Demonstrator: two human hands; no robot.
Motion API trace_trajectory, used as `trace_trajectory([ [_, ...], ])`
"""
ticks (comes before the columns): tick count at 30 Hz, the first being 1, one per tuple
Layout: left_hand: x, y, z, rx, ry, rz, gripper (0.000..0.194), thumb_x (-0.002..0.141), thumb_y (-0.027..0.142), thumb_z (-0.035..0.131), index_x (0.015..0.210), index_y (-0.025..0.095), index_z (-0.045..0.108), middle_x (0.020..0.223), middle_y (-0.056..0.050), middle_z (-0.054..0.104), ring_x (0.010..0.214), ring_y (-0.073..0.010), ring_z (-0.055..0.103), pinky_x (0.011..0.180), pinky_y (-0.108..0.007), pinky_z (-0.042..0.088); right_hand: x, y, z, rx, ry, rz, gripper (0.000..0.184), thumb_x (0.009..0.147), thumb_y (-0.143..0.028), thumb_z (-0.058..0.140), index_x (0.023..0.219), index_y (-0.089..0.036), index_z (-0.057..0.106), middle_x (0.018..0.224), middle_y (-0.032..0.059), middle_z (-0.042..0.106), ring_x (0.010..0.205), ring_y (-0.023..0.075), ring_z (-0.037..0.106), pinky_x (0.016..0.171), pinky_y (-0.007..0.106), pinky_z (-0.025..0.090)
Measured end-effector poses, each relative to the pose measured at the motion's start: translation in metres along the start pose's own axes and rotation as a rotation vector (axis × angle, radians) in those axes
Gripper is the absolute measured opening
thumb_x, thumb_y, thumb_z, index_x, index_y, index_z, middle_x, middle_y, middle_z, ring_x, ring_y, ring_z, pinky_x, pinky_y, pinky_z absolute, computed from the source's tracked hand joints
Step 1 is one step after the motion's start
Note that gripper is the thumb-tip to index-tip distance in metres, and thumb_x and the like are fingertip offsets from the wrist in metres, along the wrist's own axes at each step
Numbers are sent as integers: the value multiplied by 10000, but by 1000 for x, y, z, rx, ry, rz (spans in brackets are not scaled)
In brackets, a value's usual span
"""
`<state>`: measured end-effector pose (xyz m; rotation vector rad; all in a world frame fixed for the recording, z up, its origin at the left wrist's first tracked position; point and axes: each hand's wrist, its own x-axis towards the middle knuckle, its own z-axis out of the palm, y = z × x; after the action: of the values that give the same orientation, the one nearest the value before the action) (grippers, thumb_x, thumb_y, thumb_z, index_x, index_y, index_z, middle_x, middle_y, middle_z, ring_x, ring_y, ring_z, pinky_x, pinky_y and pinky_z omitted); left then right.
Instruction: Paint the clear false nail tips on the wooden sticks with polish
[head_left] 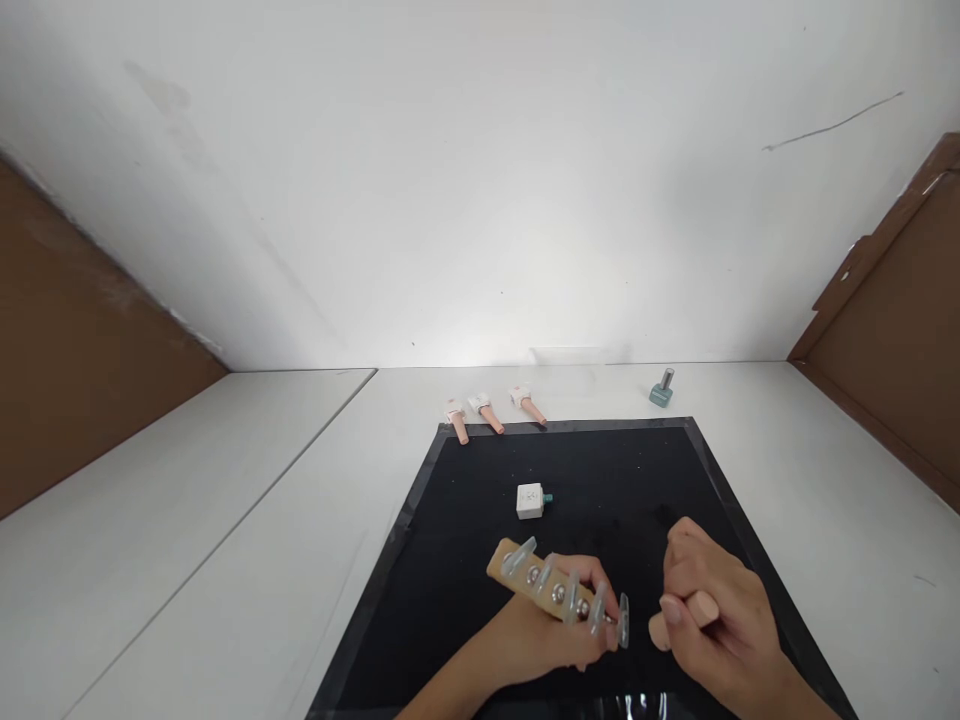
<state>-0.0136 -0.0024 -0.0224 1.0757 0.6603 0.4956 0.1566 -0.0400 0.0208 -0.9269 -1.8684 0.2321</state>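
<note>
White polish bottle lies ahead | our left hand grips nail-tip stand, right hand peach cap | three pink-capped bottles beyond

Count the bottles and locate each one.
5. Near the far edge of the black mat: three pink-capped bottles at left, a teal bottle at right. On the mat: a white bottle. Others may be hidden.

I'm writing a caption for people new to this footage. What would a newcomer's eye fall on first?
Probably the tan strip with its row of clear nail-shaped pieces, held in the left hand near the bottom centre. Next, the right hand, lower right, closed around a peach-coloured piece, and the small white bottle lying on the black mat beyond the strip.
</note>
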Motion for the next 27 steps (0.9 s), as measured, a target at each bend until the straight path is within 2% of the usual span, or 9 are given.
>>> trace_trajectory([
  [4,0,-2,-1,10,-9,5,148,546,129,690,628,128,567,556,20,575,419,-40,444,378,-141,373,1,-1,2,14,31,28,259,832,-68,429,665,-231,315,507,-66,357,427,100,372,409,218,333],
  [9,0,-3,-2,-2,-20,-3,157,549,135,705,630,130,570,565,19,583,425,-40,446,389,-143,368,2,-3,4,55,85,26,271,913,-162,430,662,-226,351,487,-64,384,406,95,395,387,212,327],
  [13,1,-4,-1,32,-21,-9,137,565,136,696,615,136,568,547,31,566,414,-38,435,390,-147,350,1,-4,5,81,72,34,302,956,-248,406,656,-226,377,488,-48,414,409,106,419,384,229,342],
  [19,3,-2,1,77,-41,-1,139,580,130,696,584,145,557,522,36,534,496,-92,510,467,-191,412,-2,-3,6,45,60,-8,250,875,-116,476,668,-230,395,489,-51,403,428,114,406,403,240,348],
  [23,4,-2,2,79,-35,-1,169,569,82,690,565,152,536,502,51,516,507,-92,513,516,-204,436,-4,0,7,5,51,-52,224,847,-85,473,699,-235,395,491,-54,405,422,113,395,422,250,351],
  [27,3,-2,3,75,-35,-7,169,562,69,677,570,154,531,486,66,484,492,-84,492,492,-192,421,-5,1,9,-13,59,-83,219,851,-77,462,713,-233,395,492,-56,407,409,109,395,431,255,351],
])
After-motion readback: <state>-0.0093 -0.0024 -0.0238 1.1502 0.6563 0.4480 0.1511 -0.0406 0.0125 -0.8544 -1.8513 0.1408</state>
